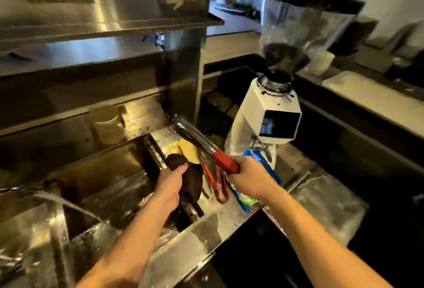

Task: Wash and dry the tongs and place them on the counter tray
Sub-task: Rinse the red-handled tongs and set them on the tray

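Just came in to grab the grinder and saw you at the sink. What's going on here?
A person is at the steel sink, handling kitchen tongs. The right hand grips the red-handled tongs by the handle, metal arms pointing up and away over the counter. The left hand clutches a dark cloth beside them, apparently for wiping. A second red utensil lies on the wet counter between the hands, and the white coffee grinder stands just behind.

A café's working kitchen: a white coffee grinder (268, 113) with a bean hopper (305, 24) stands beyond the hands (250, 180), a steel sink (96, 196) and steel shelving (103, 26) to their left.
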A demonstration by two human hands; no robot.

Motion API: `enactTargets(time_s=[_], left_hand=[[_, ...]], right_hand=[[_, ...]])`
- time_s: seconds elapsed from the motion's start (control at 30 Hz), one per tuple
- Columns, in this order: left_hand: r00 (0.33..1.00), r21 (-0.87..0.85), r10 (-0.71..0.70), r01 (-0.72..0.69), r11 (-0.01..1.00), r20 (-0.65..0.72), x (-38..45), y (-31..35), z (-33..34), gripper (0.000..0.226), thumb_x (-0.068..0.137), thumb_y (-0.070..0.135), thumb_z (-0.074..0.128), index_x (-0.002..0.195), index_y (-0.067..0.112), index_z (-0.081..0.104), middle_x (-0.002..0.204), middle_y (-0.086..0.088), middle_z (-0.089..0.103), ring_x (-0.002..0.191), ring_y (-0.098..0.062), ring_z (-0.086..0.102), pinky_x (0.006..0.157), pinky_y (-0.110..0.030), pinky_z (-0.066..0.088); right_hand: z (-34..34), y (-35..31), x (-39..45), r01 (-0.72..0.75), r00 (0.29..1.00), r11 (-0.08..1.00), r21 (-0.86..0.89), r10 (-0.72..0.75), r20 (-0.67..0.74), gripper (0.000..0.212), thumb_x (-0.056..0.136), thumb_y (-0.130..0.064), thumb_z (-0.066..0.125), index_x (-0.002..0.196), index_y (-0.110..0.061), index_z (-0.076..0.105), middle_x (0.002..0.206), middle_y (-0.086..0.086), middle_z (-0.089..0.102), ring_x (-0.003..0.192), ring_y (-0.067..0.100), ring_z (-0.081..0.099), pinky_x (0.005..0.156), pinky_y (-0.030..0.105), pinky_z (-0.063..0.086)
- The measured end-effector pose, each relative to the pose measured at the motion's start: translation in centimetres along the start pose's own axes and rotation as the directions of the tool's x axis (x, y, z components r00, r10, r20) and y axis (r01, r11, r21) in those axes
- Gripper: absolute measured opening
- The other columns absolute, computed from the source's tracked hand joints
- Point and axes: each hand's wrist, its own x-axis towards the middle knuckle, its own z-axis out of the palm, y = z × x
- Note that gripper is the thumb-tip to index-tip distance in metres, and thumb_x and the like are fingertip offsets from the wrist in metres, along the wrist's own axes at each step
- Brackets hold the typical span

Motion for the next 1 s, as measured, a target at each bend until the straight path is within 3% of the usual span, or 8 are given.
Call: enactTargets(time_s=[0.13,0.23,0.3,0.4,0.63,0.73,0.87,1.0], left_hand=[[0.990,0.049,0.011,-0.018,0.999,0.139,-2.0,-1.1,7.1,0.005,0.090,0.015,0.067,0.093,0.012,0.065,0.090,-0.015,0.071,0.072,-0.024,0.068,0.062,-0.030,0.056],[0.961,0.102,0.026,-0.056,0.993,0.276,-4.7,-2.7,13.9,0.009,0.092,0.012,0.064,0.100,0.009,0.066,0.085,-0.013,0.070,0.070,-0.024,0.067,0.063,-0.028,0.053],[0.931,0.126,0.051,-0.102,0.987,0.361,-5.9,-3.4,16.7,0.015,0.093,0.008,0.060,0.106,0.005,0.066,0.081,-0.011,0.070,0.066,-0.021,0.068,0.059,-0.026,0.054],[0.864,0.169,0.006,-0.105,0.980,0.503,-8.9,-5.8,23.2,0.011,0.095,0.009,0.058,0.101,0.005,0.066,0.077,-0.007,0.074,0.063,-0.017,0.071,0.051,-0.022,0.054],[0.733,0.260,-0.123,-0.076,0.963,0.669,-16.1,-13.1,36.0,0.014,0.092,0.021,0.065,0.102,0.013,0.069,0.090,-0.009,0.078,0.083,-0.025,0.074,0.069,-0.032,0.055],[0.663,0.303,-0.184,-0.068,0.951,0.726,-19.3,-16.3,40.4,0.015,0.092,0.023,0.064,0.102,0.015,0.071,0.081,-0.005,0.079,0.081,-0.025,0.075,0.072,-0.034,0.056],[0.583,0.361,-0.256,-0.068,0.930,0.771,-22.7,-19.3,44.5,0.019,0.094,0.024,0.062,0.106,0.012,0.071,0.087,-0.009,0.079,0.081,-0.026,0.075,0.065,-0.031,0.057],[0.525,0.405,-0.324,-0.044,0.913,0.787,-25.4,-21.5,47.7,0.024,0.095,0.024,0.062,0.112,0.011,0.070,0.101,-0.013,0.077,0.097,-0.032,0.072,0.084,-0.040,0.057]], right_hand=[[-5.1,3.7,-2.2,-0.047,0.995,0.999,0.025,0.049,-0.082,0.038,0.070,-0.009,0.058,0.076,-0.046,0.065,0.049,-0.011,0.054,0.046,0.006,0.053,0.052,0.029,0.047],[-9.6,7.7,-5.2,-0.093,0.981,0.991,0.098,0.108,-0.162,0.037,0.064,-0.012,0.056,0.084,-0.041,0.068,0.053,-0.005,0.058,0.047,0.010,0.053,0.050,0.028,0.046],[-11.3,9.3,-6.7,-0.090,0.972,0.985,0.144,0.118,-0.204,0.039,0.065,-0.010,0.058,0.097,-0.026,0.071,0.062,0.007,0.061,0.049,0.012,0.053,0.052,0.032,0.048],[-14.9,13.6,-10.6,-0.148,0.924,0.964,0.221,0.214,-0.318,0.031,0.072,-0.008,0.064,0.100,-0.020,0.071,0.058,-0.002,0.062,0.044,0.006,0.056,0.047,0.025,0.048],[-21.7,21.9,-19.7,-0.300,0.742,0.809,0.505,0.531,-0.410,0.017,0.079,-0.007,0.064,0.096,-0.010,0.065,0.061,0.004,0.058,0.043,0.012,0.056,0.039,0.023,0.041],[-24.3,24.7,-23.5,-0.226,0.672,0.684,0.694,0.625,-0.397,0.023,0.082,-0.004,0.064,0.102,-0.014,0.066,0.064,0.004,0.056,0.044,0.012,0.053,0.040,0.025,0.038],[-27.9,27.6,-27.1,-0.060,0.615,0.517,0.854,0.693,-0.376,0.034,0.082,0.000,0.063,0.111,-0.018,0.067,0.073,0.010,0.054,0.044,0.013,0.050,0.038,0.024,0.035],[-32.1,31.1,-30.0,0.087,0.550,0.338,0.937,0.768,-0.328,0.012,0.093,-0.021,0.060,0.101,-0.013,0.066,0.072,0.005,0.061,0.046,0.012,0.049,0.036,0.022,0.035]])
